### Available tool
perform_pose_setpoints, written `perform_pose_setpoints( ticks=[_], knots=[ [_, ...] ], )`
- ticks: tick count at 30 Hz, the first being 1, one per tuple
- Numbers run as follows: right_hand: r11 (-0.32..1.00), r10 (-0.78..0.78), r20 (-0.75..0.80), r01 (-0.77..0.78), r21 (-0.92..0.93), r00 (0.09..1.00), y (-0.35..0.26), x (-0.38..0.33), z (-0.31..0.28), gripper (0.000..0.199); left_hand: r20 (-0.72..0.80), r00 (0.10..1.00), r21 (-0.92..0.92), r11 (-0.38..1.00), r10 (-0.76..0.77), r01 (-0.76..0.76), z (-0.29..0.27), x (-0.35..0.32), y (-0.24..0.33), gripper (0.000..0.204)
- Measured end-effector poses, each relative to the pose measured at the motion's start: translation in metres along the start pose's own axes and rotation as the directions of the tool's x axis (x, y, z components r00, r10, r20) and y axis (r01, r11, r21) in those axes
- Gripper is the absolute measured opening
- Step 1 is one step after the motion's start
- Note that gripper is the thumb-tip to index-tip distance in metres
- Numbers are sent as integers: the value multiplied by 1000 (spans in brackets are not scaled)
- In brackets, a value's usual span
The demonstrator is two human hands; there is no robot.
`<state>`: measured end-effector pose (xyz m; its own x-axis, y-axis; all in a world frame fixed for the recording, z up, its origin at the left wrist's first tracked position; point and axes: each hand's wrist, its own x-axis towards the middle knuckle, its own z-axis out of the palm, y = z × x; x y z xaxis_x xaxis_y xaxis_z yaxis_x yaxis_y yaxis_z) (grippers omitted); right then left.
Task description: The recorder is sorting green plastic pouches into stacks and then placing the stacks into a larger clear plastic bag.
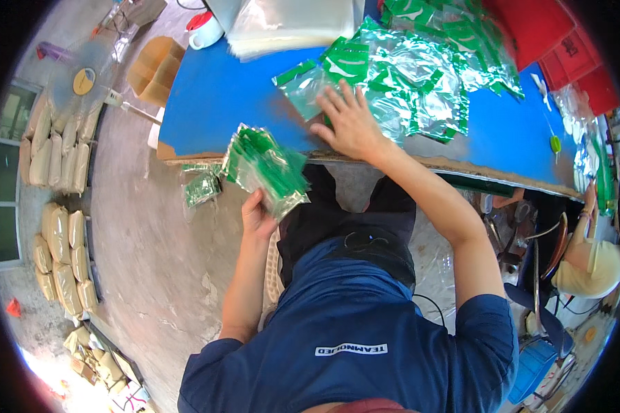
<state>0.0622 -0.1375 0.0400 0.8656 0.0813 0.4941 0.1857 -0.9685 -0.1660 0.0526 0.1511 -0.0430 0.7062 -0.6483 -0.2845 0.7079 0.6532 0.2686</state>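
Observation:
A stack of green and clear plastic bags (265, 168) is gripped at its lower end by my left hand (257, 215), just off the table's front edge. My right hand (351, 124) lies with spread fingers on the near left side of a loose heap of similar green and clear bags (420, 82). One bag (302, 89) at the heap's left edge sticks out beside my fingertips. The heap covers much of the blue tabletop (220, 103).
Clear plastic sheets (289, 26) and a white mug with a red lid (204, 30) stand at the back left. Red bins (561, 51) are at the back right. Below the left corner lie more green packets (202, 188). Another person (592, 265) sits at right.

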Motion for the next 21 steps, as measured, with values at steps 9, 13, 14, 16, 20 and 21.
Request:
perform_pose_setpoints(
  ticks=[9,13,14,16,20,21],
  knots=[
    [985,83,15,-84,153,996,-13,-40,-54,59,-29,998,3,998,63,-63,-10,-5,-2,56],
    [942,324,122,-307,-139,938,6,-85,-55,74,76,993,-35,995,-95,97,-8,1,-15,60],
    [968,247,138,-237,-82,959,-1,-90,-53,73,128,981,-57,986,-148,156,-6,2,-20,61],
    [993,33,242,-60,104,970,-17,-86,-51,61,81,983,7,986,-165,165,-1,8,-30,62],
    [899,41,134,-95,428,990,-11,-75,-31,56,-72,992,157,980,-108,118,6,17,-36,64],
    [877,152,76,-170,448,985,-7,-68,-34,55,-69,993,149,983,-93,103,5,14,-33,64]
  ],
)
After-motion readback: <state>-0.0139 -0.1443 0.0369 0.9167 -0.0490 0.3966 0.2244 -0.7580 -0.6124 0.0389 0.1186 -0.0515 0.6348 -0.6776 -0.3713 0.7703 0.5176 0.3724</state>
